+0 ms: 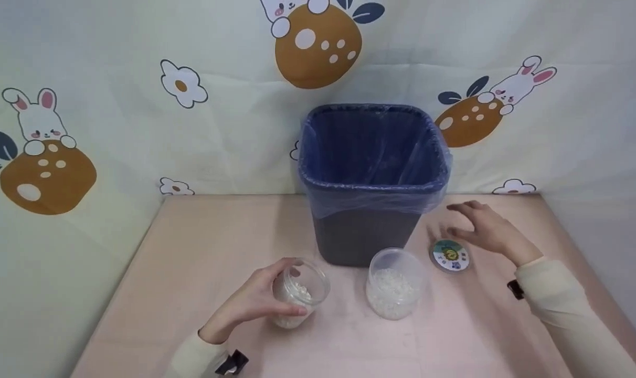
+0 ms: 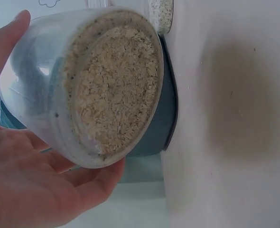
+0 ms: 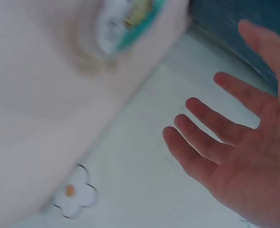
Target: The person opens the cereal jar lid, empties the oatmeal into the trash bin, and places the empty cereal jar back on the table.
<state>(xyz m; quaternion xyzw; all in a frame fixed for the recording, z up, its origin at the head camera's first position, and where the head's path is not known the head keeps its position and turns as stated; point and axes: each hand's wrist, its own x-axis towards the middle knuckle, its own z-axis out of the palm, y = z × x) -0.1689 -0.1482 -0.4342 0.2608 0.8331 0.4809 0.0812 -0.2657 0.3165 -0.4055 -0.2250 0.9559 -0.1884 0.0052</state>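
**Cream sleeve [image 1: 194,361] nearest, left hand [image 1: 252,299] around a tilted clear jar [image 1: 303,291]**

Curled fingers and thumb grip the jar's side, above the pinkish tabletop [image 1: 208,236]. It should feel light and stiff, its smooth wall perhaps slippery; below the rim seems the surest hold, since the loose, pale, rice-like grains inside could shift. The right hand [image 1: 486,231], fingers loosely spread, holds nothing near a round printed lid [image 1: 449,255]. Another translucent tub [image 1: 394,286] of whitish grains stands before the grey bin [image 1: 368,236], whose thin bluish liner [image 1: 375,202] folds over its rim.
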